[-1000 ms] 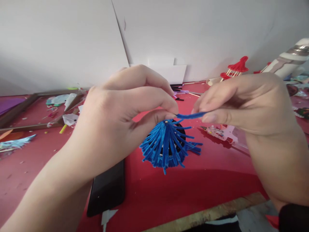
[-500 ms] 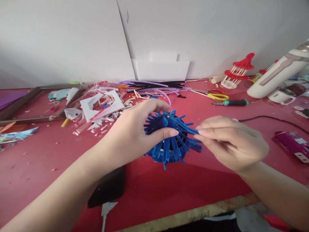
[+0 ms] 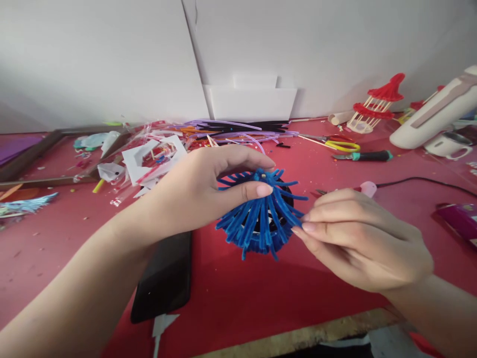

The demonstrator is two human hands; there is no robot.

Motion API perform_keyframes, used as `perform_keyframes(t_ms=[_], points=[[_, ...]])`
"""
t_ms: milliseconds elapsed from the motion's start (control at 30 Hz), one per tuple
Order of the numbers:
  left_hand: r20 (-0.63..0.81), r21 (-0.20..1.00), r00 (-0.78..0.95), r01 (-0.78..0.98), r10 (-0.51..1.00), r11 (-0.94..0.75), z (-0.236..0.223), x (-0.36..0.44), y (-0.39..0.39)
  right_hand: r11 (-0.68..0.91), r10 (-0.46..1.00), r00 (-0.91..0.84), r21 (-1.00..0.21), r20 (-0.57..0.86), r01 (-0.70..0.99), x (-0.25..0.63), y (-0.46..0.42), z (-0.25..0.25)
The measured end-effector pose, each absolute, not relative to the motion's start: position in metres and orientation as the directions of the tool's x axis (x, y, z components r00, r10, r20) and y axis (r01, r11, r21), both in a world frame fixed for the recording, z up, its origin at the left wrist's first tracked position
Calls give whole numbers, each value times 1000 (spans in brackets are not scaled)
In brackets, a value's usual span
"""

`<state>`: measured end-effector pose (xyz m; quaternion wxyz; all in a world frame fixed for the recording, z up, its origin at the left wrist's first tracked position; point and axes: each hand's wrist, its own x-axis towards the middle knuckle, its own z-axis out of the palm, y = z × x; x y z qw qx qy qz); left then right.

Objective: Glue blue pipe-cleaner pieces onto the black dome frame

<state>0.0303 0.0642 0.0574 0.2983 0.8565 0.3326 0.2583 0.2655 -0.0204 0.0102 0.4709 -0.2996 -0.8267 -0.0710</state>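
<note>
At the middle of the head view stands a dome of blue pipe cleaners (image 3: 257,223), their strands fanning out from a small pale tip over a dark inner part. My left hand (image 3: 219,184) is curved round its top, the thumb laid across the strands and the other fingers behind, partly hidden. On the right side, my right hand (image 3: 357,238) pinches the outer end of one pipe cleaner (image 3: 292,215) between thumb and fingertips. Beneath my left forearm lies a black phone (image 3: 167,273) with a white cable (image 3: 160,325) at its near end.
Behind are pliers (image 3: 367,156), yellow-handled scissors (image 3: 343,145), and purple and black pipe cleaners (image 3: 242,129). Paper scraps (image 3: 139,159) lie left. A red-roofed stick model (image 3: 376,107), white flask (image 3: 434,112) and mug (image 3: 449,145) stand right. A corded pink tool (image 3: 368,189) lies beyond my right hand.
My right hand has moved down and slightly right, drawing the pinched strand lower. More strands now hang toward the front of the dome. My left hand stays on top. The view has shifted slightly.
</note>
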Motion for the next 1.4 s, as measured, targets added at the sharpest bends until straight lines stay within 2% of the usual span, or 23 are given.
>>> perform_keyframes(t_ms=[233,533,700,900,1233,1400], points=[[284,743,647,318,708,-589,55,33,58,793,473,-439,-152,764,590,264,-21,18],[361,719,505,385,784,-578,52,44,40,767,497,-433,-147,752,625,264,-23,16],[369,697,509,402,778,-594,51,48,36,767,451,-478,-54,754,639,268,-26,14],[373,700,507,396,777,-594,49,48,36,769,425,-517,5,744,639,270,-28,9],[374,677,497,431,783,-597,48,52,31,788,436,-480,-66,761,612,267,-28,4],[380,657,504,442,775,-610,46,53,32,784,437,-488,-54,756,618,265,-26,4]])
